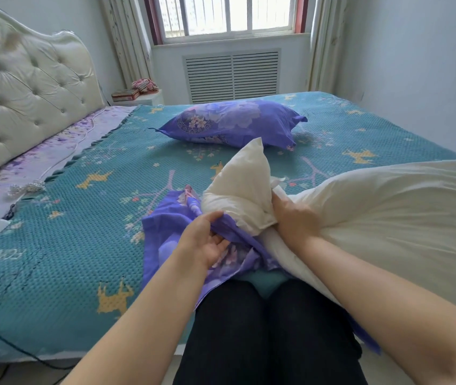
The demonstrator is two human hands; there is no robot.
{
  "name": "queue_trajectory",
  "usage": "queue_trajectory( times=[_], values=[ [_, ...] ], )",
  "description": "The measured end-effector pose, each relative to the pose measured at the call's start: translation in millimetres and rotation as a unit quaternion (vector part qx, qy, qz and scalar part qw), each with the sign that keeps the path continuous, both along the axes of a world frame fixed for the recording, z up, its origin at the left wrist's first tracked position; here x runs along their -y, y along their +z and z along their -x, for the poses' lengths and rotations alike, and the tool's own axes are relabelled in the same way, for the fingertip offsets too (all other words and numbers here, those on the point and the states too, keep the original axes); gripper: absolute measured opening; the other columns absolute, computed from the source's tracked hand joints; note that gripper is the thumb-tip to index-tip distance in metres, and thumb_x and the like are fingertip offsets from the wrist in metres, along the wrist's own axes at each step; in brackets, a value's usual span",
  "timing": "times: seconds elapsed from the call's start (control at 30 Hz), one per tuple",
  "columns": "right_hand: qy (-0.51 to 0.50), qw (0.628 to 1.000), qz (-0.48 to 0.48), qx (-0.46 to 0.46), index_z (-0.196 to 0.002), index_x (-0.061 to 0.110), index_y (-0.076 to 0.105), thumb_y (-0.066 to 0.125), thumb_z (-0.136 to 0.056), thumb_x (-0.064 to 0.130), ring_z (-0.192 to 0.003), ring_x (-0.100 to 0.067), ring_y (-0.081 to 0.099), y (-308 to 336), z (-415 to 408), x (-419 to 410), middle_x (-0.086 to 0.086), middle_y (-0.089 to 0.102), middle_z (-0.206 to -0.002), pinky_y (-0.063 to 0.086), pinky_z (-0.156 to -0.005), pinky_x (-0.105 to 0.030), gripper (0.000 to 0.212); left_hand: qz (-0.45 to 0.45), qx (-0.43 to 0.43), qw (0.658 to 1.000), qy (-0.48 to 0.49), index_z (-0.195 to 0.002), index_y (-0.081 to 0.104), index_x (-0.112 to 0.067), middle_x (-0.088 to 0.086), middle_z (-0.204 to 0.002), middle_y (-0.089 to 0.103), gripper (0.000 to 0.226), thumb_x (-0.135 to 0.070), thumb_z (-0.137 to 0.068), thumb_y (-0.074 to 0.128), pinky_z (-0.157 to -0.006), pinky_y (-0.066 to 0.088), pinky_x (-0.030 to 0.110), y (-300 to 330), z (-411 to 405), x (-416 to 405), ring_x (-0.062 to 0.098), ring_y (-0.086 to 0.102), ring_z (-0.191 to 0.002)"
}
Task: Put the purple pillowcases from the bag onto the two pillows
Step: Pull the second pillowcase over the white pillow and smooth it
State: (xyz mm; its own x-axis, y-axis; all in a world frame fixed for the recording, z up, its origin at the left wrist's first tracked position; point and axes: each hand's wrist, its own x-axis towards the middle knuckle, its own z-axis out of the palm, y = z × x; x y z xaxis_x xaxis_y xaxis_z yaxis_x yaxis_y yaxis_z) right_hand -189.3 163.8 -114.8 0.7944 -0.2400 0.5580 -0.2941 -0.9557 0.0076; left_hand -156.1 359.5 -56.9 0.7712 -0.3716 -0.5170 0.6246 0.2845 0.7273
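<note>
Presently, on the bed:
Pillows: two. One covered pillow (235, 122) lies far centre on the teal blanket (68, 232); one bare white pillow (374, 218) is near right, a corner folded upward.
Purple pillowcases: two. One is on the far pillow; one loose pillowcase (165, 232) lies bunched near centre, over the person's lap.
Left hand (207, 240): pinches the loose pillowcase's edge.
Right hand (296, 218): grips the bare pillow's folded end, just beside the left.
Bag: unseen.
</note>
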Motion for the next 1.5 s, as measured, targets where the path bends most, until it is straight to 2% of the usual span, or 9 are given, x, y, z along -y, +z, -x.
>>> queue_trajectory(
  times=[0.1, 0.27, 0.4, 0.6, 0.8, 1.07, 1.23, 1.4, 1.5],
  values=[
    [0.061, 0.996, 0.048, 0.034, -0.119, 0.021, 0.044, 0.050, -0.071, 0.032, -0.036, -0.025, 0.052, -14, 17, -15, -0.003, 0.058, -0.057, 0.039, -0.038, -0.024, 0.050, -0.026, 0.003, 0.999, 0.033, -0.084, 0.056, -0.008, 0.006, -0.074, 0.058, 0.005, -0.009, -0.088, 0.054, -0.057, 0.047, 0.025, 1, -18, -5, 0.017, 0.056, -0.066],
    [0.109, 0.993, 0.014, 0.043, -0.118, 0.024, 0.046, 0.046, -0.063, 0.054, -0.050, -0.022, 0.062, -18, 44, -24, 0.002, 0.062, -0.064, 0.045, -0.046, -0.026, 0.063, -0.156, 0.070, 0.980, 0.104, -0.083, 0.057, -0.004, 0.012, -0.068, 0.058, 0.017, -0.004, -0.067, 0.051, -0.048, 0.046, 0.023, -13, -58, -8, 0.025, 0.053, -0.057],
    [0.124, 0.992, 0.007, 0.029, -0.115, 0.028, 0.046, 0.056, -0.060, 0.045, -0.048, -0.022, 0.062, -9, 50, -31, 0.005, 0.064, -0.063, 0.044, -0.046, -0.023, 0.059, -0.404, 0.302, 0.857, 0.104, -0.069, 0.047, -0.014, 0.008, -0.074, 0.053, 0.016, -0.005, -0.079, 0.055, -0.067, 0.036, 0.029, -8, -76, -15, 0.025, 0.048, -0.076],
    [0.134, 0.990, 0.036, -0.028, -0.108, 0.032, 0.049, 0.079, -0.046, 0.039, -0.048, -0.017, 0.061, -5, 48, -42, 0.010, 0.061, -0.061, 0.042, -0.047, -0.021, 0.070, -0.545, 0.452, 0.706, -0.003, -0.126, 0.047, -0.013, 0.018, -0.123, 0.051, 0.044, -0.008, -0.082, 0.053, -0.091, 0.042, 0.039, 6, -106, -13, 0.038, 0.054, -0.107],
    [0.135, 0.987, 0.072, -0.046, -0.100, 0.031, 0.064, 0.077, -0.048, 0.037, -0.049, -0.015, 0.060, -4, 53, -40, 0.011, 0.061, -0.063, 0.041, -0.047, -0.022, 0.054, -0.503, 0.383, 0.770, 0.083, -0.122, 0.051, -0.011, 0.018, -0.123, 0.057, 0.041, -0.009, -0.081, 0.051, -0.093, 0.040, 0.034, 25, -134, -13, 0.035, 0.052, -0.114],
    [0.158, 0.967, 0.099, -0.172, -0.123, 0.025, 0.054, 0.052, -0.080, 0.016, -0.081, -0.024, 0.068, 22, 31, -65, 0.004, 0.066, -0.096, 0.034, -0.059, -0.029, 0.044, -0.435, 0.526, 0.731, -0.024, -0.085, 0.071, -0.008, 0.013, -0.090, 0.070, 0.017, -0.015, -0.081, 0.056, -0.074, 0.044, 0.028, 78, -85, 47, 0.028, 0.062, -0.088],
    [0.111, 0.958, -0.062, -0.257, -0.116, 0.014, 0.061, 0.045, -0.095, 0.022, -0.108, -0.030, 0.059, 38, 1, -69, -0.009, 0.063, -0.114, 0.043, -0.081, -0.034, 0.027, -0.402, 0.637, 0.642, -0.146, -0.087, 0.071, -0.016, 0.006, -0.098, 0.070, 0.017, -0.016, -0.078, 0.058, -0.079, 0.045, 0.025, 88, -11, 97, 0.023, 0.061, -0.093],
    [0.101, 0.975, -0.055, -0.189, -0.147, 0.002, 0.021, 0.045, -0.067, 0.063, -0.138, -0.043, 0.024, 19, -2, -44, -0.026, 0.024, -0.149, 0.021, -0.112, -0.050, 0.103, -0.451, 0.584, 0.669, -0.093, -0.113, 0.057, -0.016, 0.010, -0.111, 0.065, 0.031, -0.017, -0.083, 0.051, -0.084, 0.042, 0.031, 71, -29, 74, 0.030, 0.058, -0.105],
    [0.114, 0.972, -0.081, -0.188, -0.151, 0.018, 0.000, 0.054, -0.069, 0.061, -0.146, -0.027, -0.013, -2, 15, -43, -0.010, -0.010, -0.159, -0.008, -0.117, -0.049, 0.107, -0.556, 0.572, 0.595, -0.097, -0.115, 0.053, -0.010, 0.016, -0.116, 0.062, 0.030, -0.022, -0.089, 0.047, -0.083, 0.043, 0.036, 56, -41, 57, 0.035, 0.058, -0.107]
  ],
)
